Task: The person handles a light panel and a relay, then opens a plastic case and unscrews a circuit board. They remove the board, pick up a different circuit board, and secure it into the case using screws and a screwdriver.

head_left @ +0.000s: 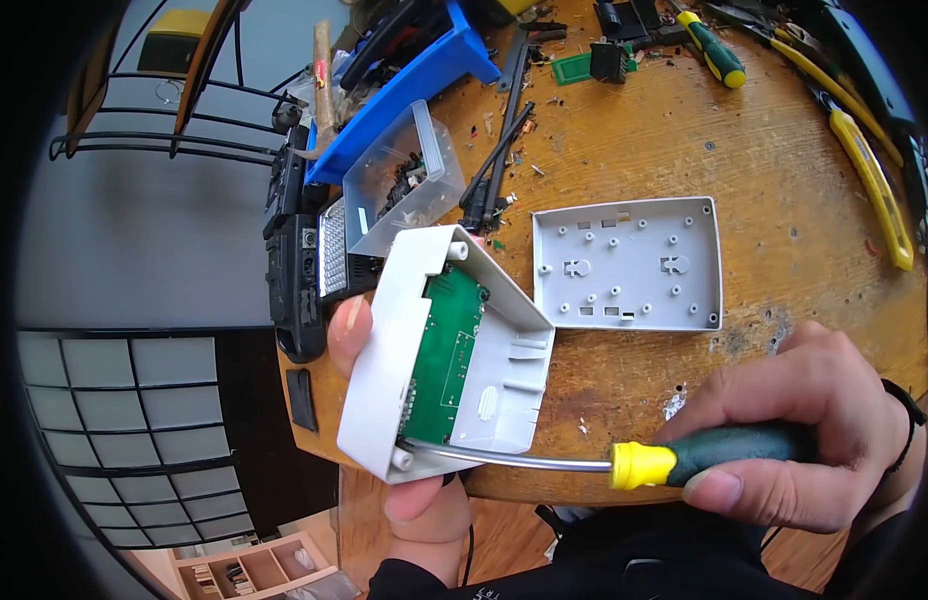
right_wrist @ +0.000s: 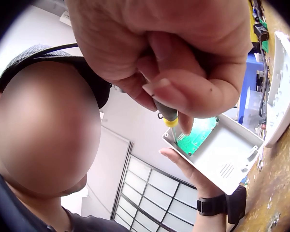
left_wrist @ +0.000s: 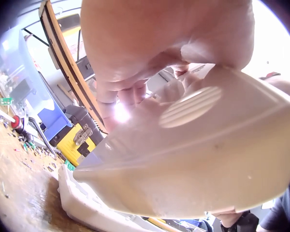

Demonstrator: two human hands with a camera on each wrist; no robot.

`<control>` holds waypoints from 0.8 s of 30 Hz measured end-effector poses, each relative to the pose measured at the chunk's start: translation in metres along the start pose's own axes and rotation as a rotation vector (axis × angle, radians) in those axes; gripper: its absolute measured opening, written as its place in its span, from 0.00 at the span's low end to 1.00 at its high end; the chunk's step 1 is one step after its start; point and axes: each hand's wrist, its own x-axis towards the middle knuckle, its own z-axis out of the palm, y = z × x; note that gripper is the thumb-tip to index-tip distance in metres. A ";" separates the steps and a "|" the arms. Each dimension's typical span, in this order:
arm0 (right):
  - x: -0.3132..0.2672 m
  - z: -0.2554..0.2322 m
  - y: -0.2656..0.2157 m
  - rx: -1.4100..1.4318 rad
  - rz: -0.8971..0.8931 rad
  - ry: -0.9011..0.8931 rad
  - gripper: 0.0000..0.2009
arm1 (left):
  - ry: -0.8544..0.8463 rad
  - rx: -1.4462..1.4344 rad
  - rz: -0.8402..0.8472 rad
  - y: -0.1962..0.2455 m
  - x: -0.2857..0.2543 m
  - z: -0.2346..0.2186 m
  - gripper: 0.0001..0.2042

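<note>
My left hand holds a white plastic case tilted up off the table, open side facing right. Inside it sits a green circuit board. In the left wrist view, the case's slotted outer face shows under the palm. The right hand grips a screwdriver by its dark green and yellow handle. Its metal shaft reaches into the case, with the tip at the lower end of the board, beside a corner post. In the right wrist view the fingers curl round the handle.
A white cover with small posts lies behind the case. Further back are a clear plastic box, a blue bin and a green board piece. Another screwdriver and a yellow-handled tool lie at the right on the littered wooden table.
</note>
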 end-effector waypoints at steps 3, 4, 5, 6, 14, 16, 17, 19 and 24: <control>0.001 0.000 0.000 -0.080 -0.061 0.006 0.13 | 0.017 0.045 0.000 0.001 -0.001 0.000 0.51; 0.001 0.001 0.000 -0.131 -0.104 0.012 0.13 | 0.023 0.062 0.002 0.001 -0.002 0.001 0.52; 0.001 0.003 0.005 -0.131 -0.105 0.011 0.13 | 0.029 0.077 0.005 0.001 -0.001 0.001 0.52; 0.003 0.008 0.011 -0.195 -0.244 0.083 0.13 | 0.038 0.094 0.005 0.002 -0.001 0.002 0.52; -0.002 0.014 0.019 -0.603 -0.513 0.239 0.15 | 0.134 0.252 -0.029 0.008 0.001 0.014 0.53; -0.002 0.016 0.022 -0.695 -0.575 0.285 0.16 | 0.125 0.284 -0.027 0.007 0.003 0.015 0.54; -0.003 0.013 0.017 -0.798 -0.579 0.267 0.17 | 0.122 0.295 -0.026 0.006 0.004 0.014 0.54; -0.005 0.011 0.012 -0.928 -0.579 0.252 0.19 | 0.083 0.291 0.009 0.001 0.004 0.011 0.55; 0.000 0.011 0.018 -0.932 -0.738 0.292 0.20 | 0.032 0.218 0.026 0.002 0.002 0.008 0.53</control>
